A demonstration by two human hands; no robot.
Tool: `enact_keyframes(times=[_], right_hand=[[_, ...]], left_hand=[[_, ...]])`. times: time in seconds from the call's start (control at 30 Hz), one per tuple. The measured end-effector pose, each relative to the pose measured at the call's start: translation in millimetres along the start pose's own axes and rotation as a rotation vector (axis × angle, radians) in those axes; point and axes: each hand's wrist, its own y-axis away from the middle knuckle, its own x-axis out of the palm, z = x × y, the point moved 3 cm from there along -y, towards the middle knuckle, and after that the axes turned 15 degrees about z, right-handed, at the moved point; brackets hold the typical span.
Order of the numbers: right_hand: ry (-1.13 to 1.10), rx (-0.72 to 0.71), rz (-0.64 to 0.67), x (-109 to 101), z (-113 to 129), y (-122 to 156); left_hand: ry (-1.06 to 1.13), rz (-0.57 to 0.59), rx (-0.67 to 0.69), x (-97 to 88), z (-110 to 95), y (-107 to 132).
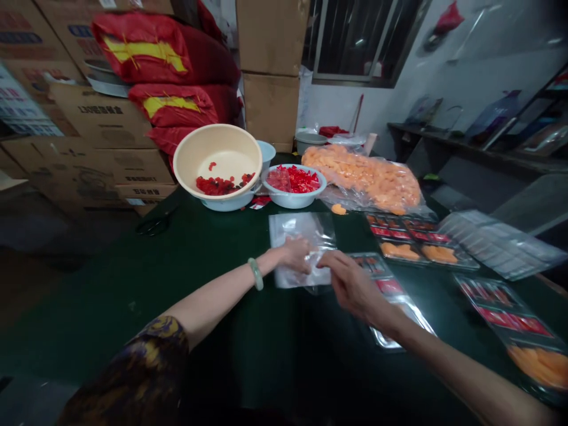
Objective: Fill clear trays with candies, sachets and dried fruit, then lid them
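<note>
Clear plastic bags (288, 225) lie flat on the dark green tabletop in front of me. My left hand (293, 254), with a pale green bangle (255, 274) at the wrist, rests on them, its fingers bent down and closed on the film, somewhat blurred. From the right, my right hand (350, 287) pinches the crinkled film with thumb and forefinger. Partly beneath my right forearm is a clear plastic tray (390, 288) with a red packet and small items in its compartments.
Behind the bags stand a cream basin (217, 133) and a light blue basin (293, 200) of red packets. A big bag of orange pieces (364, 174) is at the back right. Filled trays (417, 239) and stacked clear trays (497, 239) lie right; scissors (155, 225) lie left.
</note>
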Motion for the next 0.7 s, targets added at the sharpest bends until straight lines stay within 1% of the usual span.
enact_keyframes(times=[0.03, 0.07, 0.13, 0.2, 0.23, 0.27, 0.33, 0.37, 0.4, 0.47, 0.57, 0.63, 0.7], right_hand=[[0.029, 0.016, 0.017, 4, 0, -22], [0.075, 0.064, 0.034, 8, -5, -44], [0.154, 0.170, 0.101, 19, -26, -85], [0.201, 0.235, 0.189, 29, -49, -113], [0.209, 0.249, 0.225, 34, -58, -121], [0.214, 0.255, 0.245, 38, -64, -126], [0.219, 0.248, 0.244, 43, -68, -130], [0.214, 0.241, 0.242, 44, -68, -129], [0.210, 0.236, 0.244, 44, -67, -129], [0.208, 0.242, 0.259, 44, -65, -129], [0.198, 0.266, 0.298, 44, -67, -131], [0.199, 0.268, 0.309, 44, -68, -133], [0.207, 0.268, 0.320, 43, -69, -134]], left_hand=[[-0.022, -0.016, -0.003, 3.8, -2, 6], [-0.035, -0.035, 0.004, 7.0, -2, 13], [-0.020, -0.048, 0.069, 9.1, 6, 28], [0.066, -0.049, 0.164, 1.2, 23, 37], [0.103, -0.083, 0.157, -7.5, 34, 38], [0.122, -0.152, 0.106, -19.1, 47, 36], [0.088, -0.319, -0.059, -45.2, 67, 23], [0.055, -0.381, -0.123, -57.3, 73, 11], [0.025, -0.403, -0.154, -67.3, 75, -3], [-0.017, -0.399, -0.201, -81.6, 74, -35], [-0.050, -0.385, -0.329, -93.3, 72, -73], [-0.059, -0.369, -0.400, -97.8, 74, -85], [-0.067, -0.350, -0.444, -101.6, 79, -86]])
